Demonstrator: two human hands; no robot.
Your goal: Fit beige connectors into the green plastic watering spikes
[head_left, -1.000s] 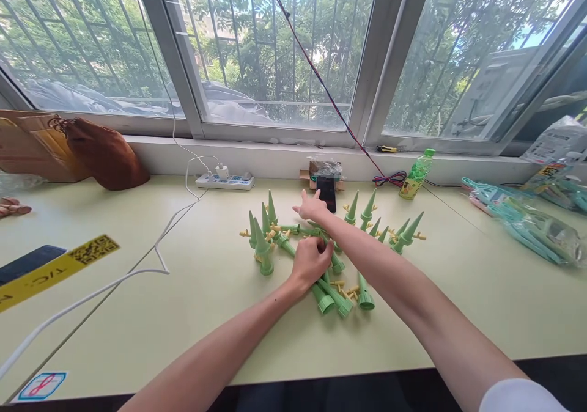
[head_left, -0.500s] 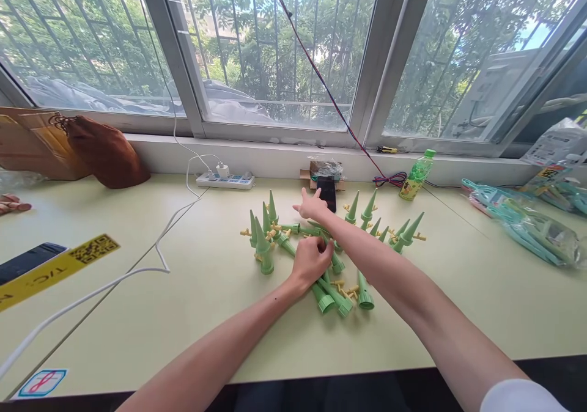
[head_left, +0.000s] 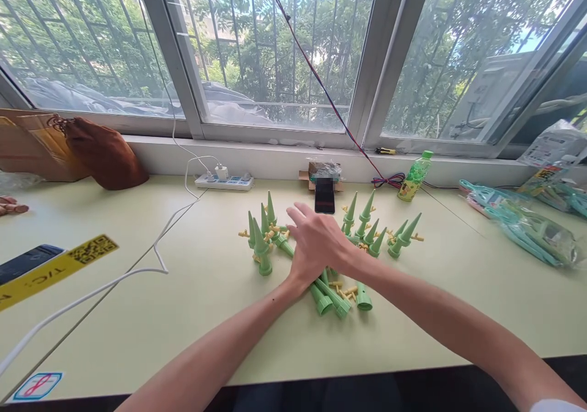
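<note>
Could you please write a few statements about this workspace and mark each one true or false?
1. The right hand overlaps the left hand in this view. True.
2. The green-capped bottle stands left of the phone. False: it stands to the phone's right.
3. Every green spike stands upright. False: several lie on the table.
4. A brown pouch sits beside the cardboard. True.
5. Nothing is plugged into the power strip. False: a white plug is in it.

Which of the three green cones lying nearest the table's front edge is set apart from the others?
The rightmost green cone: small yellow pieces lie between it and the other two green cones, which lie close together.
</note>
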